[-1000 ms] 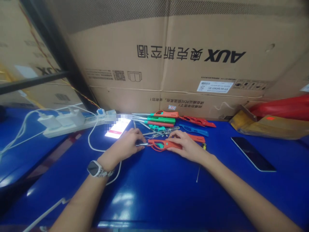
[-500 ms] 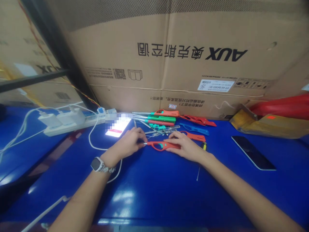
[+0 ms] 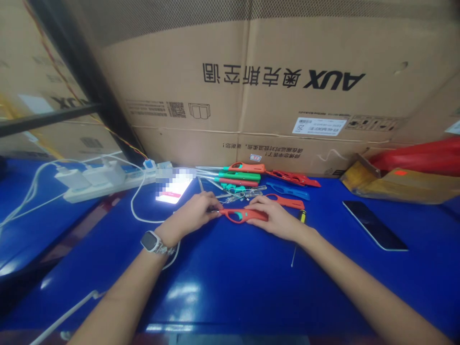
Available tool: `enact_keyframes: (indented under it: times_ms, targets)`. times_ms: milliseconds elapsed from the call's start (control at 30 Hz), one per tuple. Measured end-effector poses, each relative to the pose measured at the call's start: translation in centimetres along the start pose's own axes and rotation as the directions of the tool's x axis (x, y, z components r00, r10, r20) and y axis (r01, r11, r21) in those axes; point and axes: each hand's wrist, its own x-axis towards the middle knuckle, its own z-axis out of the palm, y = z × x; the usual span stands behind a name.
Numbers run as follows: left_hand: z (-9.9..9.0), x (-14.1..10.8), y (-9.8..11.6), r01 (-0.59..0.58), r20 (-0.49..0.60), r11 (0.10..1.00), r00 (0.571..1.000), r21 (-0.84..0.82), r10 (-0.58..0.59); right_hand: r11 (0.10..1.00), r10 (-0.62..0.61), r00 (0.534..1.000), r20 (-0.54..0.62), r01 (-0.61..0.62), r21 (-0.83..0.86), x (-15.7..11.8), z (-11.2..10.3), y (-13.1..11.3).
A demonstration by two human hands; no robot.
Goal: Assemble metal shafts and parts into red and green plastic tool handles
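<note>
An orange lighter-like tool (image 3: 240,215) with a green trigger lies level between my hands over the blue table. My left hand (image 3: 196,213) pinches its thin metal tip end. Around the body's right part, my right hand (image 3: 276,218) has its fingers closed. Just behind are orange shell pieces (image 3: 293,203), a blue shell piece (image 3: 291,191), green and red-handled lighters (image 3: 240,177) and small metal parts (image 3: 251,192). A yellow and black screwdriver (image 3: 303,216) lies by my right wrist, its shaft partly hidden under the forearm.
A lit phone (image 3: 174,187) lies behind my left hand, near a white power strip (image 3: 82,189) with cables. On the right are a dark phone (image 3: 375,225) and an open carton with red material (image 3: 406,187). A large cardboard box (image 3: 215,43) stands behind.
My left hand has moved slightly right along the metal tip, closer to the orange body. My right hand keeps its hold. The camera view has shifted a little.
</note>
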Motion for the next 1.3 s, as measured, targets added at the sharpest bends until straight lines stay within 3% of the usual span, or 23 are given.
enact_keyframes:
  times_ms: [233,367,700,967,1300]
  targets:
    - [-0.6,0.4,0.6,-0.045,0.020,0.997,0.999,0.059,0.044,0.997,0.050,0.999,0.017,-0.048,-0.058,-0.1,-0.4,0.1]
    - [-0.4,0.7,0.7,-0.073,0.014,0.994,0.997,0.083,0.072,0.995,0.096,0.995,0.023,-0.097,0.038,-0.1,-0.5,0.2]
    - [-0.1,0.8,0.6,-0.052,0.017,0.996,0.999,0.074,0.051,0.997,0.042,0.999,0.013,-0.042,0.064,-0.4,-0.6,0.4]
    - [-0.2,1.0,0.4,-0.064,0.026,0.995,0.998,0.081,0.062,0.991,0.116,0.993,0.023,-0.117,0.058,0.0,-0.7,0.0]
    - [0.0,1.0,2.5,0.071,0.024,0.990,0.997,0.118,-0.074,0.977,0.152,0.987,0.048,-0.157,0.145,0.3,-1.3,-0.2]
